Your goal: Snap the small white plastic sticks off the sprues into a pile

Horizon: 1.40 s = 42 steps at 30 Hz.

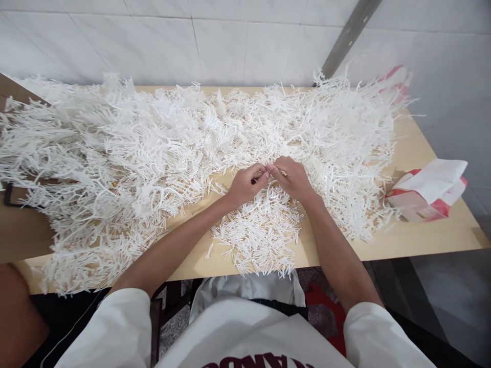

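Observation:
Over the middle of the table, my left hand (249, 184) and my right hand (293, 176) meet, thumbs and fingertips almost touching. Both are closed in a pinch. Whatever is between the fingers is too small and too hidden to make out. Right below them lies a heap of short white plastic-like sprigs (264, 232), reaching to the table's front edge. A large pile of longer, branching white strands (138, 138) spreads to the left, and another tangled white mass (345, 133) rises on the right.
A red and white packet with white paper (427, 189) stands on the right of the wooden table (406, 240). Behind runs a tiled wall (222, 46) with a metal post (349, 38). Cardboard (23, 225) is at the left edge. A person's knee or limb shows lower left.

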Each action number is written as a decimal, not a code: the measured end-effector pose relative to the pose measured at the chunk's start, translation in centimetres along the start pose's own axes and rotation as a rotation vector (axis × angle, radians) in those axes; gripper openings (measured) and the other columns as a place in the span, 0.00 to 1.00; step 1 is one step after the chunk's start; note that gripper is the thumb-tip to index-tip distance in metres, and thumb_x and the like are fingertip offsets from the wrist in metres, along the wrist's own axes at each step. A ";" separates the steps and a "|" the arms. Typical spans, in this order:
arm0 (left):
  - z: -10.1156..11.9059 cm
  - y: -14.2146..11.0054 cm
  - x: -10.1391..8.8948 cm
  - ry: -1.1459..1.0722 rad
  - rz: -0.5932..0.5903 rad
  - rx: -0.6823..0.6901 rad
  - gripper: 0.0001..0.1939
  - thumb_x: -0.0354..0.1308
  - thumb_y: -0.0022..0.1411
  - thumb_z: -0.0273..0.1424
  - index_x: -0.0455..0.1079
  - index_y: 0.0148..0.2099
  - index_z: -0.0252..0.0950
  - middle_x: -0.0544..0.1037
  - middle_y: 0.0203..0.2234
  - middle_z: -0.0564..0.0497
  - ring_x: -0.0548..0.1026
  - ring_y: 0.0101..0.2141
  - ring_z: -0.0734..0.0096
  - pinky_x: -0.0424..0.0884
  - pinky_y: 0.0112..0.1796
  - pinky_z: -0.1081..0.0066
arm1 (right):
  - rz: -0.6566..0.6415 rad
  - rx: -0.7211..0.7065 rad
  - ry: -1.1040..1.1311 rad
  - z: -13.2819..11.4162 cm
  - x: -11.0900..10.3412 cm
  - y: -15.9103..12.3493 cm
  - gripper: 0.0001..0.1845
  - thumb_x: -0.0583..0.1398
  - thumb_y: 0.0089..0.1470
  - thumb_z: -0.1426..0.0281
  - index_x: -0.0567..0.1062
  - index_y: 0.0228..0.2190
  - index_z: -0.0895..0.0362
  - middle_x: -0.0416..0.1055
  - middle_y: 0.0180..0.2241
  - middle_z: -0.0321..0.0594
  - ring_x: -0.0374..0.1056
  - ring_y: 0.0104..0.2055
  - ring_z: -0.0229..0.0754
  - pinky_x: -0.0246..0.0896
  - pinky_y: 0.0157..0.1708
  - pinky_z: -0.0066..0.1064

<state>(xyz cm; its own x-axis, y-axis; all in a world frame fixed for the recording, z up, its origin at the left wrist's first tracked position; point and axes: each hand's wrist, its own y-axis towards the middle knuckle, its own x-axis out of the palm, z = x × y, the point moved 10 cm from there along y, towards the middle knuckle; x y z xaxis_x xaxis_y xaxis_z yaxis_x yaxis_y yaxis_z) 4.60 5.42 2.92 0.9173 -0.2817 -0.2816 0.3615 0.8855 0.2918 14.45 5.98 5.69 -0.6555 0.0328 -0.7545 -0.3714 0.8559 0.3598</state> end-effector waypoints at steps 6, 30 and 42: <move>0.1 0.1 -0.3 -0.100 -0.003 0.005 0.12 0.54 0.63 0.39 0.66 0.34 0.35 0.62 0.17 0.59 0.56 0.19 0.82 0.55 0.23 0.76 | -0.041 0.161 0.355 1.0 1.1 -0.1 0.26 0.51 0.58 0.49 0.64 0.20 0.55 0.56 0.20 0.32 0.54 0.24 0.34 0.52 0.25 0.29; 0.3 -0.4 0.5 0.039 -0.055 0.031 0.09 0.49 0.66 0.37 0.58 0.34 0.38 0.58 0.14 0.62 0.53 0.16 0.83 0.50 0.20 0.76 | 0.214 0.171 -0.134 2.1 -1.0 -0.2 0.26 0.48 0.61 0.53 0.55 0.17 0.54 0.55 0.16 0.32 0.50 0.21 0.35 0.50 0.30 0.34; -2.8 1.0 -2.5 -0.270 0.173 -0.140 0.11 0.40 0.69 0.33 0.61 0.49 0.39 0.71 0.25 0.53 0.70 0.27 0.76 0.66 0.27 0.74 | 0.274 0.119 0.015 1.3 -2.4 -0.4 0.20 0.53 0.59 0.52 0.73 0.46 0.48 0.71 0.49 0.42 0.67 0.49 0.45 0.62 0.49 0.41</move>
<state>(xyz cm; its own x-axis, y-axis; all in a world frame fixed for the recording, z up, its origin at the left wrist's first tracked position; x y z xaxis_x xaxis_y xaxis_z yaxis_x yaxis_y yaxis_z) 2.22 8.02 1.32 0.9807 -0.1945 0.0189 0.1879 0.9654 0.1807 17.05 6.27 6.63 -0.7307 0.2639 -0.6296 -0.1003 0.8707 0.4814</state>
